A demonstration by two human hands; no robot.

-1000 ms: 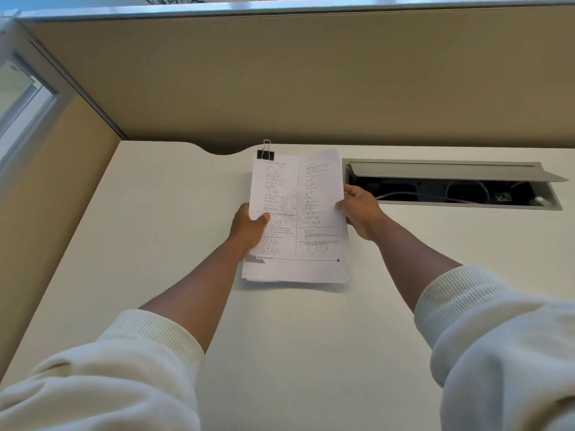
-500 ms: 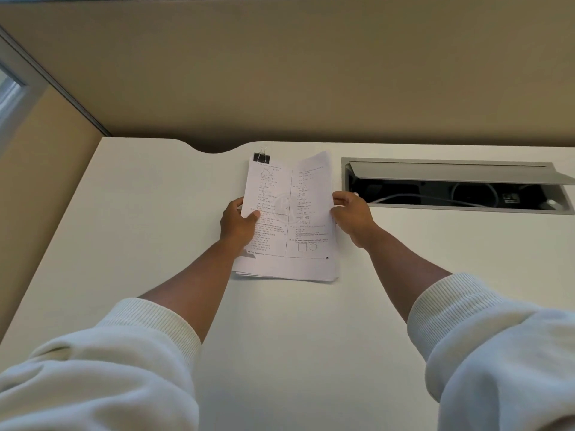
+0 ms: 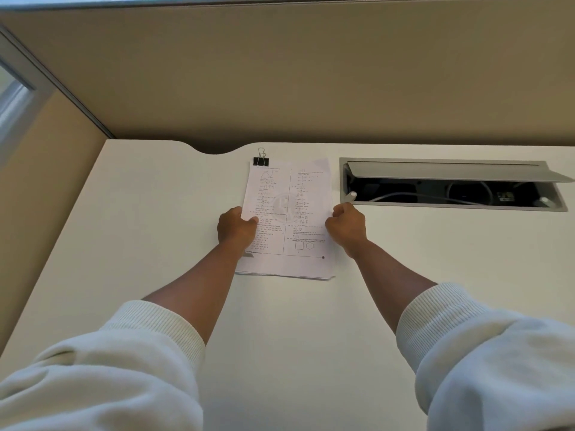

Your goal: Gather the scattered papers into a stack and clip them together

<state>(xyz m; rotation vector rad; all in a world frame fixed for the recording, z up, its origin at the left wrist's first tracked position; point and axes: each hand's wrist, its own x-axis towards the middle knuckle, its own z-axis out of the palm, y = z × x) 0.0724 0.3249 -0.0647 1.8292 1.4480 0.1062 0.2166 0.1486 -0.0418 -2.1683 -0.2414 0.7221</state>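
Note:
A stack of printed papers [image 3: 289, 209] lies on the white desk [image 3: 155, 213], with a black binder clip [image 3: 261, 159] fastened at its top left corner. My left hand [image 3: 236, 228] grips the stack's left edge, thumb on top of the page. My right hand [image 3: 347, 225] sits at the stack's right edge with its fingers curled; it seems to hold that edge. The sheets' lower edges are slightly fanned.
An open cable tray [image 3: 451, 185] with a raised grey lid is set into the desk right of the papers, with white cables inside. A beige partition [image 3: 311, 73] runs along the back and another on the left. My sleeves fill the bottom corners.
The stack, held raised one second ago, has come down flat onto the desk. Both hands stayed at its edges and my right fingers have curled tighter.

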